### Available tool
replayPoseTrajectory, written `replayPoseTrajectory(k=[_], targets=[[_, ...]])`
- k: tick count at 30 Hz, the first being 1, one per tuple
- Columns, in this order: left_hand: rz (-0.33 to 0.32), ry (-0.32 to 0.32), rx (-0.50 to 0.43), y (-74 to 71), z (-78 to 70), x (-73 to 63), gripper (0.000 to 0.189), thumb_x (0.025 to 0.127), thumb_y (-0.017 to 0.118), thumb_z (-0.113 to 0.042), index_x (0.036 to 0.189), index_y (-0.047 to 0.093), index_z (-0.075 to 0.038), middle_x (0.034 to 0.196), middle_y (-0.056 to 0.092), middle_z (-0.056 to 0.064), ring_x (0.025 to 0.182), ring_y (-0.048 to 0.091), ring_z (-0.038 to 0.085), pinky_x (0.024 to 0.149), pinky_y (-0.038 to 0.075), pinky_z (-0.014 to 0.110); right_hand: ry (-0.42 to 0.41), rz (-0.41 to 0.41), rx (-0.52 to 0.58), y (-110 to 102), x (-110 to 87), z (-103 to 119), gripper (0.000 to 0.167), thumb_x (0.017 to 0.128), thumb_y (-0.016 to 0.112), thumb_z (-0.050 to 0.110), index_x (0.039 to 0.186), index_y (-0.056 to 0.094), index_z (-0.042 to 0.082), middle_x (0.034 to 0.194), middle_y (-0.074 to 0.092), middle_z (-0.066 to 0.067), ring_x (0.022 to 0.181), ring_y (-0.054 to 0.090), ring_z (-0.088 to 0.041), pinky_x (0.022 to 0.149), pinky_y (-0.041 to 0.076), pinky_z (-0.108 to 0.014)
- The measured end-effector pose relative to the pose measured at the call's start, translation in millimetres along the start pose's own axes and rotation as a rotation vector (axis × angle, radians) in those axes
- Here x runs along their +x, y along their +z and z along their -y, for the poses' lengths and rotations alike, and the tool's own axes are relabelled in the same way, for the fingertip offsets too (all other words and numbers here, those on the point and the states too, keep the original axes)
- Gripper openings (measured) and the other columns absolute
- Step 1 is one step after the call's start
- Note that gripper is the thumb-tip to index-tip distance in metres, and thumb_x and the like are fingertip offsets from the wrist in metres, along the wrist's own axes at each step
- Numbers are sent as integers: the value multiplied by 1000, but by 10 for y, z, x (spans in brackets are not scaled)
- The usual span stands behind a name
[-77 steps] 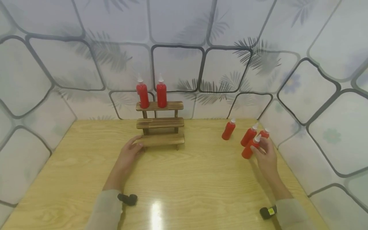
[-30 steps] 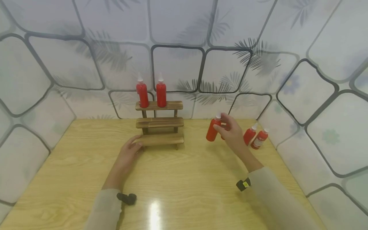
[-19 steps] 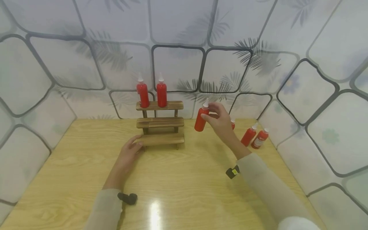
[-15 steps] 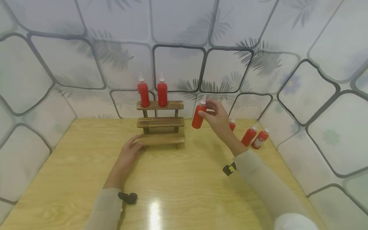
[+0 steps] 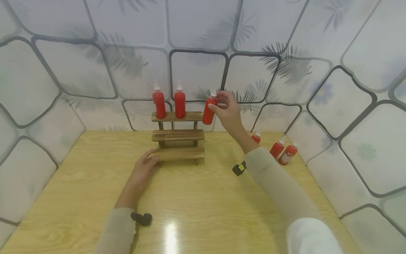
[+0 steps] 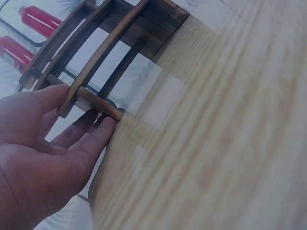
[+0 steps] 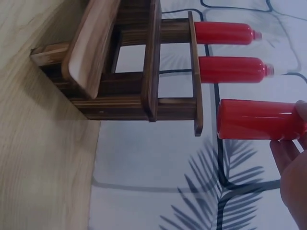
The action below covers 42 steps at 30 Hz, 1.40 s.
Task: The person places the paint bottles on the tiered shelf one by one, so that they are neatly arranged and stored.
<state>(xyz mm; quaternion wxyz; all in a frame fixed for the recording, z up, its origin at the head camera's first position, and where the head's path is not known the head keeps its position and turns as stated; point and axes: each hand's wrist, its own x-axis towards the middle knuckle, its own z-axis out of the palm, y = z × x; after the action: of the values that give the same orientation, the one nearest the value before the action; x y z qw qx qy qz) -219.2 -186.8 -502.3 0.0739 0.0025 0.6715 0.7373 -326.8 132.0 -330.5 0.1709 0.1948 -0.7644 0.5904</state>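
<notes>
My right hand (image 5: pixel 229 112) pinches a red squeeze bottle (image 5: pixel 208 112) near its white nozzle cap. The bottle hangs slightly tilted, just off the right end of the top shelf; in the right wrist view a gap shows between its base and that shelf. My left hand (image 5: pixel 143 169) grips the left end of the lowest step of a three-tier wooden rack (image 5: pixel 177 135), thumb above and fingers beneath in the left wrist view (image 6: pixel 53 143). Two red bottles stand upright on the top tier, one at the left (image 5: pixel 159 104) and one near the middle (image 5: pixel 179 104).
Three more red bottles stand on the table's right side: one partly behind my right forearm (image 5: pixel 256 138), one farther right (image 5: pixel 277 149), and one with a white label (image 5: pixel 288 154). Patterned walls enclose the wooden table (image 5: pixel 190 204) at the back and sides.
My right hand took the bottle from the group at the right and carried it left and up to the top shelf's end. My left hand has stayed on the rack.
</notes>
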Motion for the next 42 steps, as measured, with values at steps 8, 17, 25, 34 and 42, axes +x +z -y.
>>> replayPoseTrajectory(k=[8,17,25,34,42], targets=[[-2,-3,5,1,-11,-16,57,108,49,-25,159,27,-13,153,35,26,143,38,39,120,39,41,-40,13,-49,285,222,-17,50,92,76,19,135,53,9,129,63,-6,115,61,-17,96,58,-31],[-6,7,-14,21,0,-6,56,107,51,-24,158,30,-13,150,38,27,141,42,40,118,42,37,-9,8,-98,453,349,-112,47,94,74,18,134,52,12,130,63,-5,116,60,-17,98,58,-28],[-6,3,-13,13,-24,-26,55,108,49,-22,158,29,-14,150,37,27,142,41,39,119,40,38,-3,1,-116,536,400,-124,49,94,74,20,137,51,14,134,62,-3,119,59,-16,101,56,-28],[-10,8,-21,13,-14,-22,54,108,48,-22,158,29,-14,148,38,25,140,42,39,120,40,39,-42,11,-118,540,382,-176,52,95,73,25,141,50,14,135,58,-3,120,57,-16,100,55,-29],[-2,7,-22,15,-6,-16,55,108,49,-22,158,29,-13,149,37,27,141,41,40,120,40,40,-75,-4,-145,372,249,-195,59,96,69,36,147,47,13,142,51,-4,131,48,-21,115,44,-40]])
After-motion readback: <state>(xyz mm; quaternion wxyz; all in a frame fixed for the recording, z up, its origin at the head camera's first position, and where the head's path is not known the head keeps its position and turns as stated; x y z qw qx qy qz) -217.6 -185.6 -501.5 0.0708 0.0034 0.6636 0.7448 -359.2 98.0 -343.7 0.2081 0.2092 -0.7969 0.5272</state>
